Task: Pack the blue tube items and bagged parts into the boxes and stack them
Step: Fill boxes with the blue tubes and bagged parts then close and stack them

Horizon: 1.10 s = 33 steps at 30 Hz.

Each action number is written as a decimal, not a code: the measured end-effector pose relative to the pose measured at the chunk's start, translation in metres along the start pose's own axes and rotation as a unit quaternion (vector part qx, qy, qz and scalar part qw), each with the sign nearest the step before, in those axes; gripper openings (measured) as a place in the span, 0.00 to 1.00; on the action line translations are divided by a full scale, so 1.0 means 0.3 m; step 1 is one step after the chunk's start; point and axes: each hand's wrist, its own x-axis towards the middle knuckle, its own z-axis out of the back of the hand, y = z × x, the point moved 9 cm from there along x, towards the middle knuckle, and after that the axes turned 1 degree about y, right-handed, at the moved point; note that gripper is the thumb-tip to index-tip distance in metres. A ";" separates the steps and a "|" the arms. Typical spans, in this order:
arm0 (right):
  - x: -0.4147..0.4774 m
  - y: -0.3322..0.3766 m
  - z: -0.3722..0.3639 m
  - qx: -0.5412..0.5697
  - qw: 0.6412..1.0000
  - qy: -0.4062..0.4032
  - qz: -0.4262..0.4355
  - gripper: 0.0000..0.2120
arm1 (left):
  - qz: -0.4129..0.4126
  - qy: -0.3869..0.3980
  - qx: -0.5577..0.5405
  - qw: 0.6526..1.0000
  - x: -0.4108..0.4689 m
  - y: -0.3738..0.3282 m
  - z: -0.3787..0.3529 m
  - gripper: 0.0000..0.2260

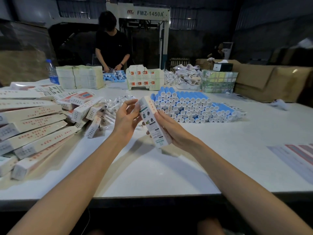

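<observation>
A long white printed box (153, 122) is held above the table's middle, its top end tilted away from me. My right hand (171, 131) grips its lower half from the right side and beneath. My left hand (127, 116) holds the upper end, fingers curled at its top edge. Blue tubes with white caps (189, 106) lie stacked in a pile just behind the box. Clear bagged parts (112, 106) lie heaped behind my left hand. Several filled boxes (35, 126) are piled at the left.
Across the white table (152, 170) a person in black works at more blue tubes (114, 76). Flat box blanks (79, 77) and another blank stack (144, 77) stand at the back, with a water bottle (52, 72) far left. Cardboard cartons (271, 80) sit at the right. Printed sheets (298, 156) lie near the right edge.
</observation>
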 end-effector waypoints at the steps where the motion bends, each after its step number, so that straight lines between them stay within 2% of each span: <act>1: -0.021 0.005 0.003 -0.006 1.000 -0.009 -0.002 0.20 | 0.004 0.007 -0.002 1.000 -0.003 0.009 -0.005 0.11; 3: -0.068 0.019 0.040 -0.051 0.997 -0.060 -0.003 0.21 | 0.004 0.026 0.059 0.998 -0.011 0.033 -0.018 0.13; 5: -0.134 0.036 0.103 -0.138 0.983 -0.123 -0.007 0.19 | -0.019 0.042 0.166 0.985 -0.020 0.060 -0.030 0.13; 7: -0.223 0.043 0.191 -0.231 0.956 -0.180 -0.023 0.18 | -0.066 0.074 0.295 0.950 -0.035 0.082 -0.056 0.16; 9: -0.331 0.051 0.299 -0.325 0.915 -0.236 -0.038 0.17 | -0.115 0.141 0.411 0.894 -0.070 0.109 -0.111 0.16; 11: -0.453 0.052 0.420 -0.413 0.861 -0.290 -0.067 0.18 | -0.142 0.205 0.468 0.848 -0.115 0.144 -0.161 0.15; 16: -0.769 0.013 0.666 -0.604 0.687 -0.357 -0.187 0.22 | -0.177 0.265 0.523 0.790 -0.162 0.170 -0.214 0.14; 22: -0.980 0.012 0.811 -0.735 0.506 -0.346 -0.289 0.21 | -0.192 0.277 0.535 0.775 -0.177 0.159 -0.221 0.19; 23: -0.999 0.018 0.819 -0.745 0.487 -0.348 -0.294 0.20 | -0.190 0.279 0.537 0.773 -0.179 0.158 -0.222 0.18; 28: -1.050 0.023 0.829 -0.747 0.482 -0.374 -0.264 0.16 | -0.176 0.302 0.545 0.762 -0.187 0.166 -0.225 0.19; 33: -1.048 0.024 0.857 -0.746 0.494 -0.348 -0.281 0.21 | -0.184 0.322 0.550 0.749 -0.199 0.177 -0.231 0.21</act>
